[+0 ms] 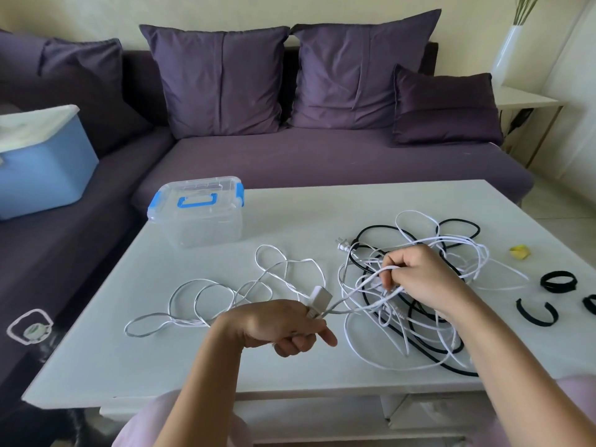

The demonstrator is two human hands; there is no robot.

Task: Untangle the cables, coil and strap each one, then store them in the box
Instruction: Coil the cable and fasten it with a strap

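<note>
A tangle of white cables [458, 253] and a black cable [429, 346] lies on the right half of the white table [96, 359]. My left hand [277, 324] grips a white cable just below its flat white plug [319, 301]. That cable's thin loose part [206, 301] trails in loops to the left. My right hand [419, 279] pinches white strands in the middle of the tangle. Another white plug [342, 245] lies at the tangle's far left edge. A clear storage box with blue latches and handle [196, 211] stands shut at the table's far left.
Black straps [558, 280] lie curled at the table's right edge, one of them an open arc [537, 314], near a small yellow object [520, 252]. A purple sofa [322, 156] runs behind the table. A blue bin [42, 169] sits on the sofa at left.
</note>
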